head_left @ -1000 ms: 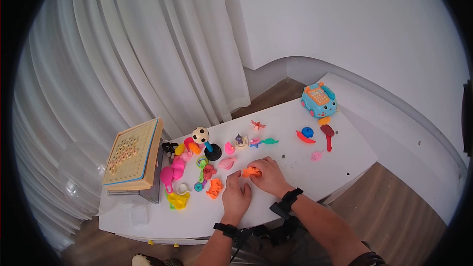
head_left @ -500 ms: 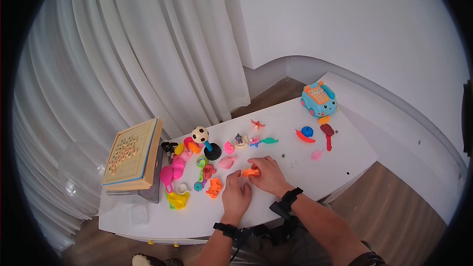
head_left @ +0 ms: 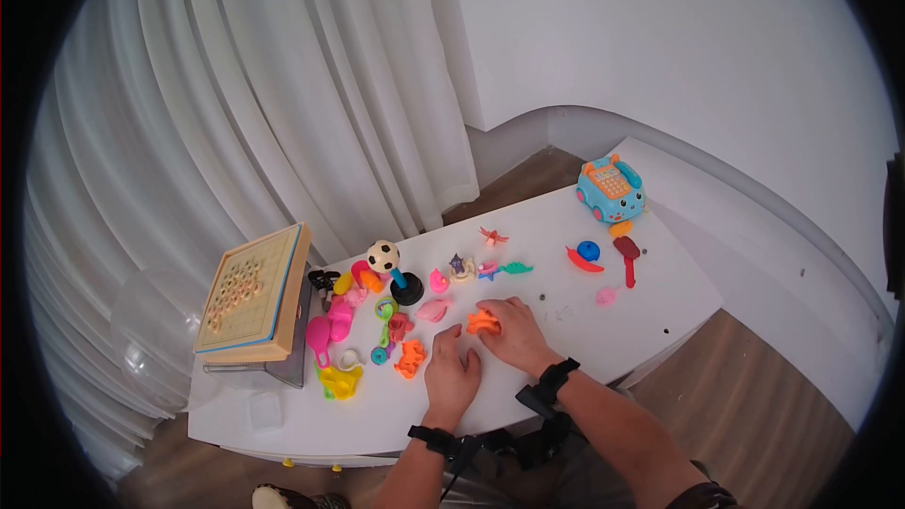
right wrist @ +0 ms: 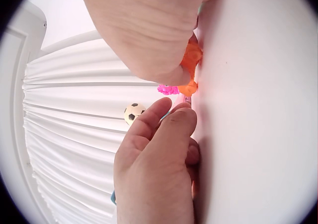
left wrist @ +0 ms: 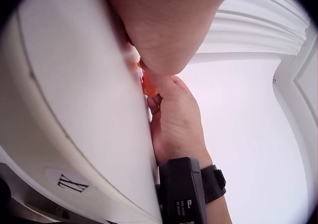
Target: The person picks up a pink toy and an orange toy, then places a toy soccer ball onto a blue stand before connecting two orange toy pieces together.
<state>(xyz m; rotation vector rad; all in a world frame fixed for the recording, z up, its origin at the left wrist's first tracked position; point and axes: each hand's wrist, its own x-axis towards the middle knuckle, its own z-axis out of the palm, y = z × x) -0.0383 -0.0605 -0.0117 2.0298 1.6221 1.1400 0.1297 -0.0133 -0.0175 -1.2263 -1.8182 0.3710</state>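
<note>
My right hand [head_left: 514,335] pinches an orange bumpy toy piece [head_left: 484,322] low over the white table. In the right wrist view the orange toy piece [right wrist: 190,65] shows beneath the thumb, right at the tabletop. To its left, my left hand [head_left: 452,379] rests on the table with relaxed fingers and holds nothing. Its fingertips [right wrist: 185,119] point toward the piece, a small gap away. Left of that hand lies an orange animal-shaped toy [head_left: 410,359], and beyond both hands a pink toy [head_left: 435,311].
Small toys crowd the left half, around a soccer ball [head_left: 384,257] on a black-based stand. A tilted board game box [head_left: 253,297] stands at the left edge. To the right are a toy phone [head_left: 611,190], a red chili [head_left: 584,262] and a dark red toy [head_left: 627,259].
The orange toy piece has turned in my right hand's fingers and shifted slightly away from the left fingertips. My left hand has barely moved.
</note>
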